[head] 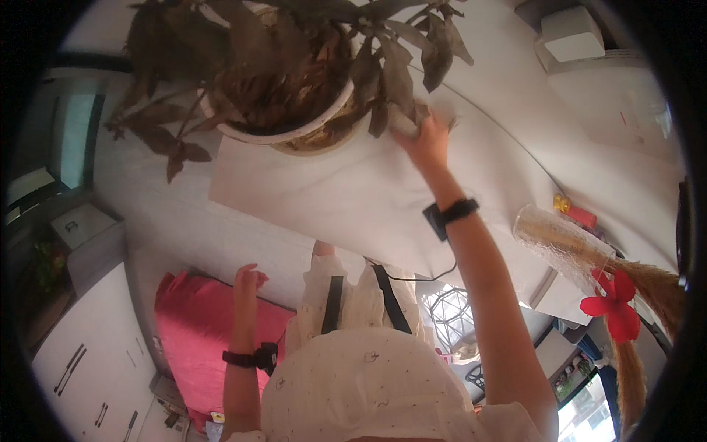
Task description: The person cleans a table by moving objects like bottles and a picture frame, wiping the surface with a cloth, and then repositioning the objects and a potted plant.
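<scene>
My right hand (431, 141) reaches over a white tabletop (309, 193), close to the drooping leaves of a potted plant. It is blurred, and leaves partly cover the fingers. A greyish thing (403, 121) shows at its fingertips; whether that is a cloth or a leaf I cannot tell. The plant's round pale pot (281, 138) stands at the table's far side, full of brown, dry-looking material. Grey-brown leaves (392, 72) hang past its rim. Lower on the left, my left hand (251, 279) hangs beside my body with loosely bent fingers, holding nothing.
On the table's right lies or stands a clear textured vase (558, 237) with dried plumes and a red artificial flower (616, 304). A red container with a yellow top (574, 212) is behind it. A pink-covered bed or seat (215, 326) and white cabinets (94, 353) are at left.
</scene>
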Demonstrator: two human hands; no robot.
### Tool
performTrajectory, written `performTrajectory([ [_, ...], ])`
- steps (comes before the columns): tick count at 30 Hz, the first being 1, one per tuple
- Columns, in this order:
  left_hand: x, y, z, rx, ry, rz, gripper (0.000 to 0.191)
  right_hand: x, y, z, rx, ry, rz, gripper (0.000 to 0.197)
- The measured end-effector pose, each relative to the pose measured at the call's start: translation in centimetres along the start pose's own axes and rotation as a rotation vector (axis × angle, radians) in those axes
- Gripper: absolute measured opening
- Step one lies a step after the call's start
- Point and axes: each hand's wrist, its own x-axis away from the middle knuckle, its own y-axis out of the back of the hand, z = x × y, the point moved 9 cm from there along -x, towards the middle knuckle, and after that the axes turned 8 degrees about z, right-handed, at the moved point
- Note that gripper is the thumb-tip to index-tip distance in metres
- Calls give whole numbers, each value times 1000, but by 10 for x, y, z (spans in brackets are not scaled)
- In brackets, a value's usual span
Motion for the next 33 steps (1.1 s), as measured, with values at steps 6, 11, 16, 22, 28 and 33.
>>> performTrajectory([
  [6, -20, 24, 10, 17, -9, 3, 29, 140, -84, 73, -24, 225, 267, 78],
  [11, -12, 44, 13, 11, -5, -71, 26, 170, -131, 149, -143, 350, 487, 70],
  [16, 2, 97, 49, 94, -5, -151, 26, 163, -74, 118, -221, 54, -11, 64],
  [22, 12, 123, 85, 178, 25, -193, 28, 149, -98, 107, -30, -263, -215, 76],
  [28, 42, 121, 124, 216, 74, -191, 31, 116, -165, 171, 18, -171, -117, 80],
  [33, 51, 121, 133, 308, 45, -226, 31, 80, -218, 230, -26, -45, 88, 74],
])
